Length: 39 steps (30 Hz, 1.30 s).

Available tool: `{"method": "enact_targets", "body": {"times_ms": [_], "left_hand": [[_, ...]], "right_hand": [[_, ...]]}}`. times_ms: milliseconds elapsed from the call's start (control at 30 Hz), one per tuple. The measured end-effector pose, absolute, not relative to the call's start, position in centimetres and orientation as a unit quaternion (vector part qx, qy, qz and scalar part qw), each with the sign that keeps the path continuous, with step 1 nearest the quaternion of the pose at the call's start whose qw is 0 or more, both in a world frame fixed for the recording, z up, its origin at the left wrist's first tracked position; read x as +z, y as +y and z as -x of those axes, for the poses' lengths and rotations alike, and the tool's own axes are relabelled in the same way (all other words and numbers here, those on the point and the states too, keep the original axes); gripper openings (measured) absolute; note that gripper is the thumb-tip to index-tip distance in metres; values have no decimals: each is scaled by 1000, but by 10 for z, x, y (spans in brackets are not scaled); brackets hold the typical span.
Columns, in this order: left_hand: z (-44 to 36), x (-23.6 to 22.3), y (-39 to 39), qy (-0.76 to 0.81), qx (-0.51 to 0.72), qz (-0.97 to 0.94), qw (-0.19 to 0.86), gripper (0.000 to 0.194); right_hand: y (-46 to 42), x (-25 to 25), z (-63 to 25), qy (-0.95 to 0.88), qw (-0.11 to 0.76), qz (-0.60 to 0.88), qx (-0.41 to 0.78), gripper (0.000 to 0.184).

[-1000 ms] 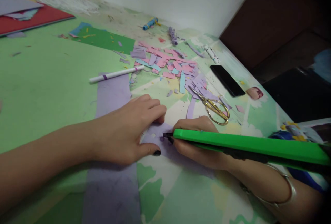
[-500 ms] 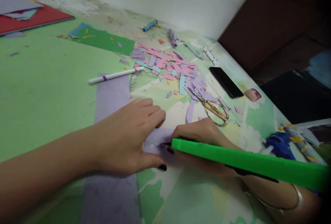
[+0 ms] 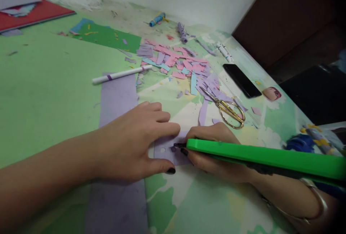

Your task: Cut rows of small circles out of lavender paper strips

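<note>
My left hand [image 3: 132,140] lies across a long purple paper strip [image 3: 119,99], thumb and index finger apart, its fingertips resting on a smaller purple piece of paper [image 3: 167,156]. That piece has a small round hole and, beside it, a dark spot or curled bit. My right hand [image 3: 216,147] is closed around a long green-handled craft knife [image 3: 243,151]. The knife's thin dark tip touches the small piece near the spot. A bracelet [image 3: 321,199] circles the right wrist.
Gold-handled scissors [image 3: 229,111] lie beyond my right hand, near a black phone [image 3: 242,80]. Pink, purple and blue paper scraps [image 3: 178,63] cover the middle. A white paper tube [image 3: 121,74] rests on the long strip. A blue tool [image 3: 300,143] sits far right.
My left index finger has stretched out from a bent position. The right hand and knife have shifted slightly right in view, and the dark tip shows more clearly. The camera view has shifted a little.
</note>
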<state>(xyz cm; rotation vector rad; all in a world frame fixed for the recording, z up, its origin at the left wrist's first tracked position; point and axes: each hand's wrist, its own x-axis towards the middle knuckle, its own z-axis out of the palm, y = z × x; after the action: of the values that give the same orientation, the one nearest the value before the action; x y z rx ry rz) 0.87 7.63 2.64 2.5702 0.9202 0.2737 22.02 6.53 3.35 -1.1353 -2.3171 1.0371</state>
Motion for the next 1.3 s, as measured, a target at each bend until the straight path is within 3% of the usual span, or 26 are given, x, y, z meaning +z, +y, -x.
{"method": "enact_targets", "body": {"times_ms": [467, 667, 833, 1000, 1167, 1300], "left_hand": [[-8, 27, 74, 334, 116, -918, 179, 23], [-10, 24, 69, 334, 153, -919, 142, 31], [-12, 27, 65, 369, 146, -904, 158, 23], [-14, 32, 61, 412, 79, -898, 130, 38], [-16, 33, 57, 390, 51, -910, 132, 33], [-17, 33, 57, 412, 96, -895, 139, 32]], "right_hand": [[61, 24, -220, -810, 214, 405, 366, 15], [68, 29, -230, -844, 179, 344, 370, 11], [72, 35, -231, -884, 163, 273, 343, 8], [68, 42, -230, -898, 117, 279, 319, 12], [65, 51, -229, -893, 73, 298, 330, 10], [62, 46, -229, -901, 77, 289, 314, 11]]}}
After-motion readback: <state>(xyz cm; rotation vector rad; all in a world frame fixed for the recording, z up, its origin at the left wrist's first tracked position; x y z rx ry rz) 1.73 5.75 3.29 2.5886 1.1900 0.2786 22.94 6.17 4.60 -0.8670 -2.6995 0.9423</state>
